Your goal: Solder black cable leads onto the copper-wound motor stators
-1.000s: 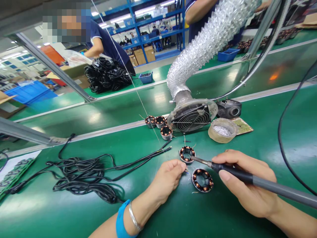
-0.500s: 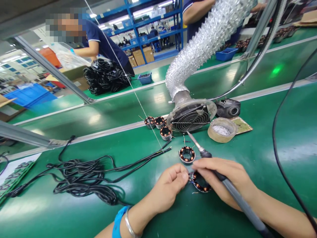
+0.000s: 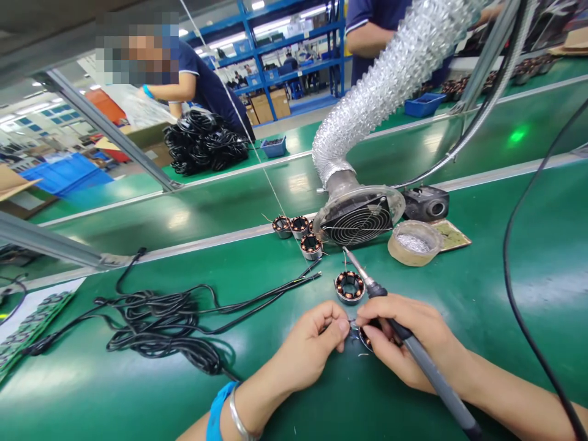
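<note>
My right hand (image 3: 413,340) holds a soldering iron (image 3: 425,361), its tip pointing up and away toward the fan. The thumb and forefinger of that hand also pinch close to my left hand (image 3: 321,343), above a copper-wound stator (image 3: 365,338) that they mostly cover. My left hand is closed in a pinch at the stator's left side, on thin wire ends too small to make out well. Just beyond lies a second stator (image 3: 350,286) with wires sticking up. Three more stators (image 3: 311,246) sit beside the fan (image 3: 361,223).
Black cables (image 3: 169,324) lie coiled at the left, near green circuit boards (image 3: 39,327). A round tub (image 3: 414,243) of silvery material stands right of the fan. A silver duct (image 3: 353,110) hangs overhead. Across the bench, a person (image 3: 206,86) works by a cable heap (image 3: 202,144).
My right hand has shifted slightly and its fingers have closed in, covering more of the near stator. The whole view has moved a little.
</note>
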Available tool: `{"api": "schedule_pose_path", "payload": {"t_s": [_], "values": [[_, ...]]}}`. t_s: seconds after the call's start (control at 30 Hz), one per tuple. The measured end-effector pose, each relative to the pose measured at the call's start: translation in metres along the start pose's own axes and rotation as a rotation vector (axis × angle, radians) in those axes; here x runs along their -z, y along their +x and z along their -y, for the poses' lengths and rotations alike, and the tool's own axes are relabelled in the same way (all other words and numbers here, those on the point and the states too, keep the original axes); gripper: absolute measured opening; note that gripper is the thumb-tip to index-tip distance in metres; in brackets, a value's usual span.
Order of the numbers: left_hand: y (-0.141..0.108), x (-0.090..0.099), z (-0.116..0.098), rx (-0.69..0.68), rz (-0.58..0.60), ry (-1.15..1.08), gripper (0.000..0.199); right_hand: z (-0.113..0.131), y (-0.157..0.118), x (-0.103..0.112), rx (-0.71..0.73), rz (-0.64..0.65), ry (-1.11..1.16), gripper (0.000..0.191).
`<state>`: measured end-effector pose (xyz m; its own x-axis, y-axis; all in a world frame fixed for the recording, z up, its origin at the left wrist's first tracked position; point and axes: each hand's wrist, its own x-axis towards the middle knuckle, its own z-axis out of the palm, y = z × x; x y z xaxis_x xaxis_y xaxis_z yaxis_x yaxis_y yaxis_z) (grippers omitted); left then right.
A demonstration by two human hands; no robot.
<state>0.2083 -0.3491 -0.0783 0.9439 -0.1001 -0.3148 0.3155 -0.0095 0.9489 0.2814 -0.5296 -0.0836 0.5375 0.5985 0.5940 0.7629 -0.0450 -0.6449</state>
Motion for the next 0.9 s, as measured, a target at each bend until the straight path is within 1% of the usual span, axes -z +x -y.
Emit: {"api": "schedule_pose_path", "payload": {"t_s": [0.07, 0.17, 0.23, 0.27, 0.37, 0.43, 0.53, 0.67, 0.77, 0.9], "values": [[0.002, -0.002, 0.002, 0.084, 0.012, -0.139, 0.044, 0.001, 0.000, -0.003, 0.017, 0.004, -0.010, 0.025], [0.004, -0.004, 0.005, 0.234, 0.031, -0.324, 0.043, 0.002, -0.003, -0.009, 0.044, -0.051, -0.006, 0.024], [0.004, -0.005, 0.005, 0.300, 0.047, -0.415, 0.040, 0.002, -0.006, -0.012, 0.021, -0.079, 0.013, 0.022], [0.004, -0.006, 0.006, 0.311, 0.049, -0.446, 0.038, 0.001, -0.007, -0.013, 0.000, -0.091, 0.019, 0.021], [0.003, -0.010, 0.006, 0.288, 0.010, -0.482, 0.036, 0.001, -0.010, -0.014, -0.061, -0.107, 0.016, 0.019], [0.001, -0.012, 0.007, 0.262, -0.021, -0.468, 0.035, 0.001, -0.011, -0.014, -0.090, -0.085, 0.007, 0.021], [0.000, -0.014, 0.009, 0.235, -0.062, -0.438, 0.033, 0.002, -0.010, -0.014, -0.114, -0.042, -0.012, 0.023], [0.000, -0.017, 0.011, 0.219, -0.115, -0.426, 0.034, 0.003, -0.011, -0.014, -0.132, -0.031, -0.032, 0.025], [0.000, -0.018, 0.011, 0.214, -0.116, -0.448, 0.036, 0.004, -0.010, -0.014, -0.127, -0.027, -0.036, 0.026], [0.000, -0.017, 0.012, 0.197, -0.064, -0.476, 0.036, 0.006, -0.008, -0.015, -0.124, -0.035, -0.036, 0.024]]}}
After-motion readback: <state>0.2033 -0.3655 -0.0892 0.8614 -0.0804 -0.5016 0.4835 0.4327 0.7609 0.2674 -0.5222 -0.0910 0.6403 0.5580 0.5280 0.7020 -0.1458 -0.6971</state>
